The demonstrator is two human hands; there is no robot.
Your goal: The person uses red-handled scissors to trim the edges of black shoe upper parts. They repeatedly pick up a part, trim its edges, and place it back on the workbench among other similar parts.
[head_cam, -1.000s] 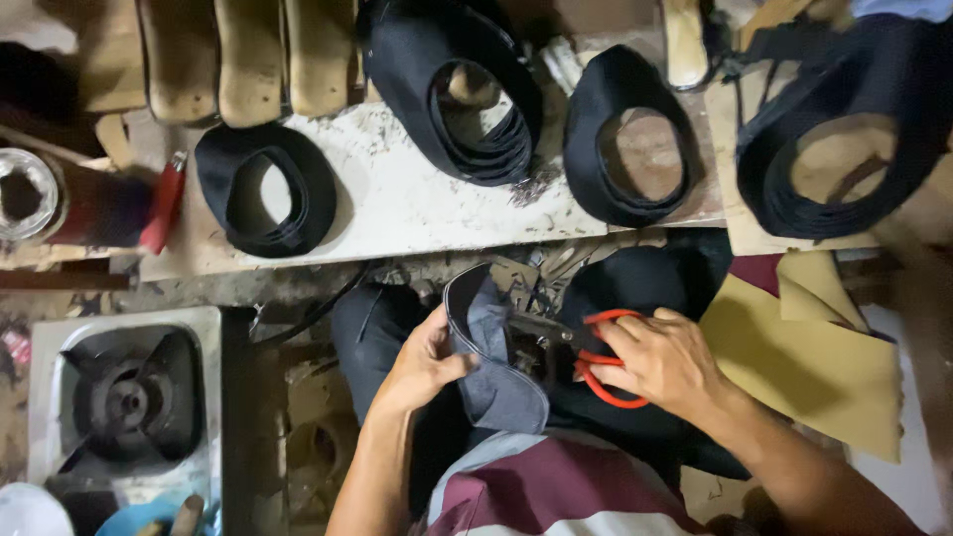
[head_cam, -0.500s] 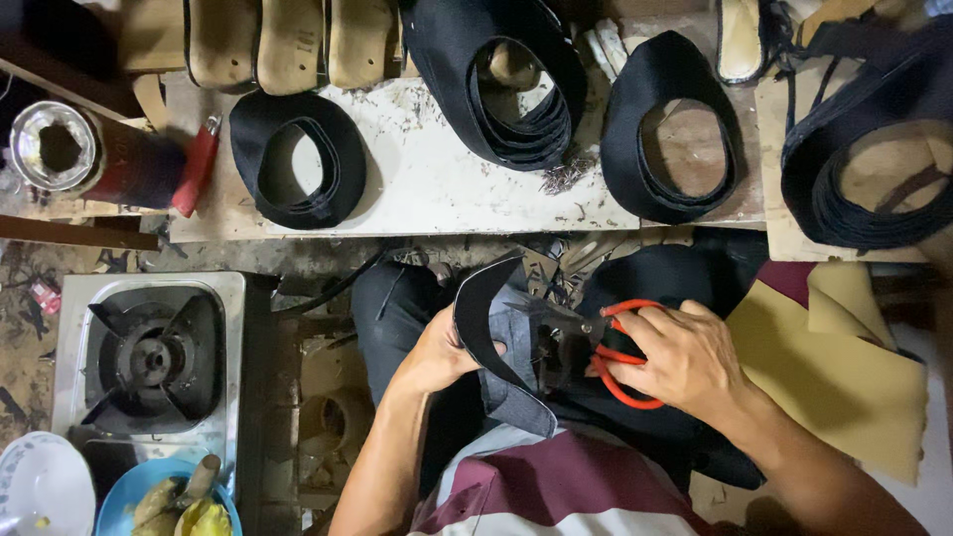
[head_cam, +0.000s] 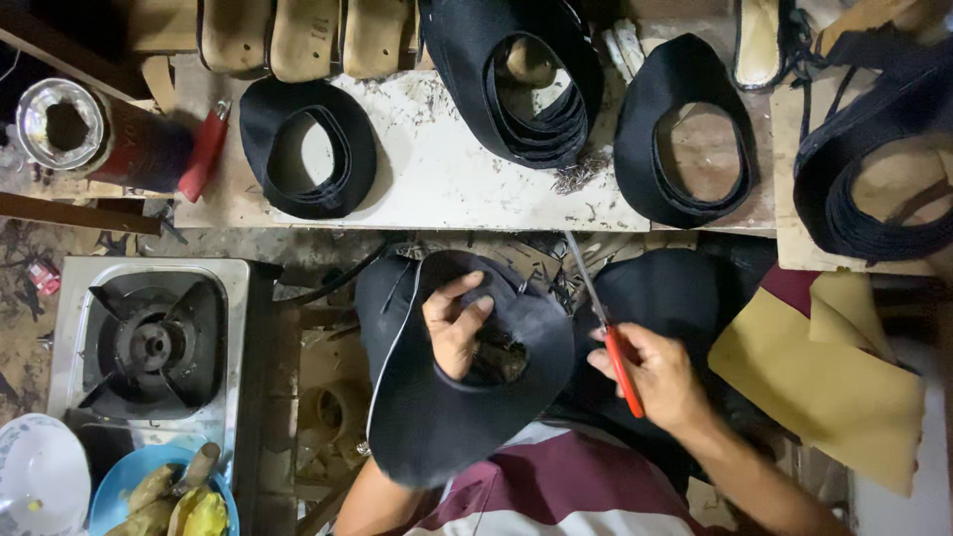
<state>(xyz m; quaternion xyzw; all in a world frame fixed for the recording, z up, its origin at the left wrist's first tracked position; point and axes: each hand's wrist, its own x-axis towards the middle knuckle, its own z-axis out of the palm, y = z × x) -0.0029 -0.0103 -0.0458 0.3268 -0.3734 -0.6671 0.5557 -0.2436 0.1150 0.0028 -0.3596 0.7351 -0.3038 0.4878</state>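
My left hand (head_cam: pixel 455 330) grips a dark blue cut shoe-upper piece (head_cam: pixel 447 397) by the edge of its middle opening and holds it spread flat over my lap. To its right, my right hand (head_cam: pixel 653 375) is closed around the red handles of a pair of scissors (head_cam: pixel 608 323). The metal blades point up and away from the piece, clear of it. Above my hands a white worktop (head_cam: pixel 437 179) carries several stacks of the same dark ring-shaped pieces (head_cam: pixel 308 147).
A single gas burner (head_cam: pixel 149 342) stands at the left, with a white plate (head_cam: pixel 40 476) and a blue bowl of food (head_cam: pixel 164 496) below it. A metal can (head_cam: pixel 65 124) lies at the upper left. Tan insoles (head_cam: pixel 298 35) line the top. Yellow sheets (head_cam: pixel 824 377) lie at the right.
The dark piece was bunched at the scissors before; now my left hand has opened it out flat. My right hand has drawn the scissors off to the right, blades up.
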